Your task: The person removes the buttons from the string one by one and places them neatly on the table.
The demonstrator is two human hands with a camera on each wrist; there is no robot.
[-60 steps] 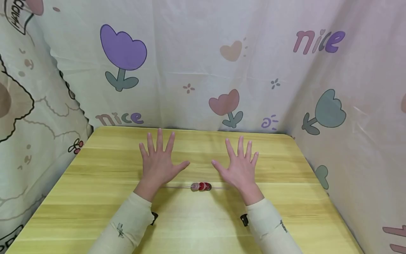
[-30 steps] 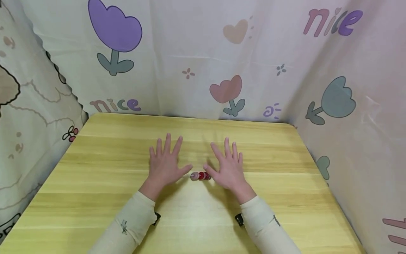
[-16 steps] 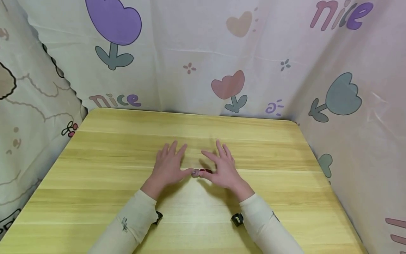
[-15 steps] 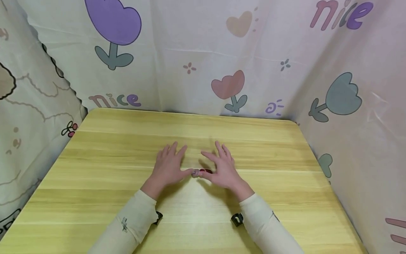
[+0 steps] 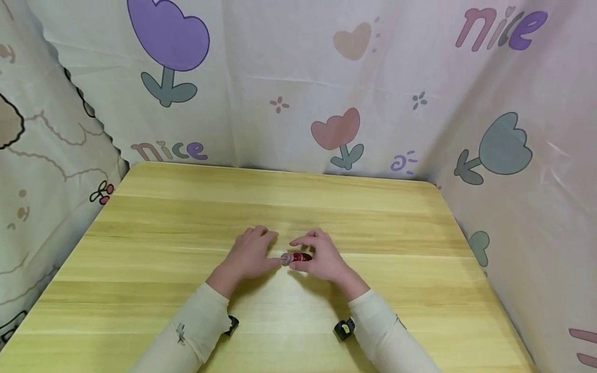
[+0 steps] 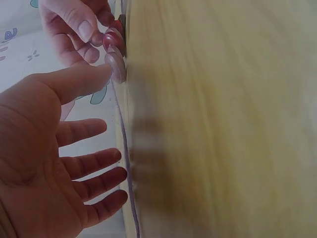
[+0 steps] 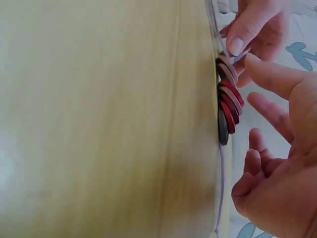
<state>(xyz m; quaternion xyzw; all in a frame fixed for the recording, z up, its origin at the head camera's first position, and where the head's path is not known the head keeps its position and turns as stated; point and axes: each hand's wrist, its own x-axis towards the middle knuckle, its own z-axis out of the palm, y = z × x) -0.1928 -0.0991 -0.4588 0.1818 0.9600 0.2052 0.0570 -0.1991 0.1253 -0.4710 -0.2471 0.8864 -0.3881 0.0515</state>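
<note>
A short row of round, button-like discs (image 5: 298,257), pale pink, red and dark, is threaded on a thin purple cord (image 6: 124,136) lying across the table. My left hand (image 5: 252,253) is at the row's left end, its thumb tip right at the pale discs (image 6: 116,67) and its other fingers loosely spread. On the other side my right hand (image 5: 327,261) has thumb and index finger apart, either side of the row. In the right wrist view the stacked discs (image 7: 231,106) lean over one another, and the right fingers (image 7: 270,114) are bent beside them without gripping.
The wood-grain table (image 5: 196,207) runs back to a printed curtain (image 5: 280,62) that hangs behind it and down both sides. A black wrist strap piece (image 5: 345,329) shows under the right sleeve (image 5: 387,331). The cord's tail (image 7: 220,183) stretches beyond the discs.
Both hands have come inward and down from spread, flat poses to either end of the discs. Their fingers have bent, and the right thumb and index finger now flank the row. The discs stay put.
</note>
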